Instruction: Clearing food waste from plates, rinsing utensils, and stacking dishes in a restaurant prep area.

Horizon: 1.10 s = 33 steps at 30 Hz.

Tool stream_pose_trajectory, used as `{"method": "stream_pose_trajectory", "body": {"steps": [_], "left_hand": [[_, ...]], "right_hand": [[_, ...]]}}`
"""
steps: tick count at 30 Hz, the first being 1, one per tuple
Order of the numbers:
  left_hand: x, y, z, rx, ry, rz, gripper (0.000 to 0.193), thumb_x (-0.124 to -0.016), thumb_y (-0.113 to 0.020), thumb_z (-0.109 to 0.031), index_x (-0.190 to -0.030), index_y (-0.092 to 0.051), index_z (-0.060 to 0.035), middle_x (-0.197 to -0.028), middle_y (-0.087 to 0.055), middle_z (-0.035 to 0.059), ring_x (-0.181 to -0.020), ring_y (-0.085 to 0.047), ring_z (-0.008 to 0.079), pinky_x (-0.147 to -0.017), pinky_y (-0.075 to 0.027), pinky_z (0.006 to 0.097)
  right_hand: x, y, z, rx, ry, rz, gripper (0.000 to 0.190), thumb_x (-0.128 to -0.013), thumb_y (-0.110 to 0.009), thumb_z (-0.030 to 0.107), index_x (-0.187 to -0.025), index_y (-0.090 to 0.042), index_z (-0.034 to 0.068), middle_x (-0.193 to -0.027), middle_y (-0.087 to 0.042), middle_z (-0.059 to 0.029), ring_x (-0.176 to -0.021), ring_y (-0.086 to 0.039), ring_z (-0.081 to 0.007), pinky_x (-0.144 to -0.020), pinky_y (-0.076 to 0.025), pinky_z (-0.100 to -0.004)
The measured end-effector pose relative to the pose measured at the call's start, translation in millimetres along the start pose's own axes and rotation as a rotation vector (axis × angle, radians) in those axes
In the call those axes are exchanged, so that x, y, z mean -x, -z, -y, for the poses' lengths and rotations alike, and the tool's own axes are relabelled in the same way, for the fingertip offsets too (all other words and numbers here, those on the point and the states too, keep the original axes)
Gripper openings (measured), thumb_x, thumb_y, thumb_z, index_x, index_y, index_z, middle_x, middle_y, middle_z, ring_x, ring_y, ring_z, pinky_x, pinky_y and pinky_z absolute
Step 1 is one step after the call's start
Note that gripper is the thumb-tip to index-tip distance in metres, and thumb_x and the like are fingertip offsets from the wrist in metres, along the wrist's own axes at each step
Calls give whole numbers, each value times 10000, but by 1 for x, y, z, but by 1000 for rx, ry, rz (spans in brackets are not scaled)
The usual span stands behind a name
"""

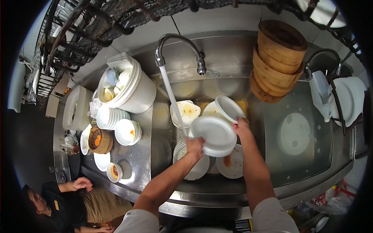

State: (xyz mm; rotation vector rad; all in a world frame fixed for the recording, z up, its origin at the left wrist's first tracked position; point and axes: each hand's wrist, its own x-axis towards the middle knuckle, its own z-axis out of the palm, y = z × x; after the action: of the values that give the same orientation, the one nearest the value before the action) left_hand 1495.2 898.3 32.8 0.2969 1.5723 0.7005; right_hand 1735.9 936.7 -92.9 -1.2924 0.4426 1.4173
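My left hand grips the edge of a stack of oval white plates, tilted over the left sink basin. In my right hand is the rim of another white plate or shallow dish, held on edge further back. Water runs from the faucet in a stream that comes down beside the left hand. Below lie food-smeared white bowls, a stack of round plates and a plate with a brown sauce stain.
Bamboo steamers stand stacked behind the basins. Cloudy water fills the right basin, with a white plate in it. On the left counter are a white bucket, stacked bowls and a small steamer. A person stands at lower left.
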Motion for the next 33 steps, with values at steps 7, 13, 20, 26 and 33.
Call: {"method": "stream_pose_trajectory", "body": {"steps": [7,13,20,26,33], "left_hand": [[-104,-69,48,41,-141,-243,640,-650,-589,96,-1236,-368,-33,-1077,-545,153,-965,-551,285,-795,-488,432],[-131,-83,66,324,-253,41,621,-688,-505,101,-1279,-429,-76,-1120,-572,116,-1023,-566,301,-855,-513,425],[-174,-73,90,224,-302,-189,486,-774,-498,13,-1250,-436,-66,-1220,-544,143,-1105,-532,294,-929,-454,425],[-162,-105,107,280,-89,-142,629,-941,-509,-446,-1415,-348,-67,-1371,-482,147,-1244,-458,301,-1082,-329,447],[-41,-114,85,-220,-7,1018,583,-942,-594,-389,-1366,-437,-20,-1367,-472,184,-1244,-466,250,-1059,-372,395]], "right_hand": [[50,-13,-4,378,307,-206,510,-937,-565,232,-1351,-319,67,-1211,-518,-142,-871,-591,-246,-489,-473,-307],[23,14,-28,452,440,-230,643,-946,-563,262,-1461,-222,82,-1261,-520,-139,-868,-597,-217,-481,-479,-299],[28,-10,-40,645,403,-183,576,-937,-576,281,-1406,-334,50,-1190,-583,-153,-868,-639,-209,-445,-486,-313],[17,3,-19,1398,737,-276,459,-913,-590,338,-1169,-555,-41,-1024,-651,-246,-937,-663,-298,-701,-541,-417],[152,-174,45,358,1108,375,579,-988,-466,417,-1366,-379,-14,-1377,-441,-252,-1304,-429,-296,-1053,-346,-372]]}}
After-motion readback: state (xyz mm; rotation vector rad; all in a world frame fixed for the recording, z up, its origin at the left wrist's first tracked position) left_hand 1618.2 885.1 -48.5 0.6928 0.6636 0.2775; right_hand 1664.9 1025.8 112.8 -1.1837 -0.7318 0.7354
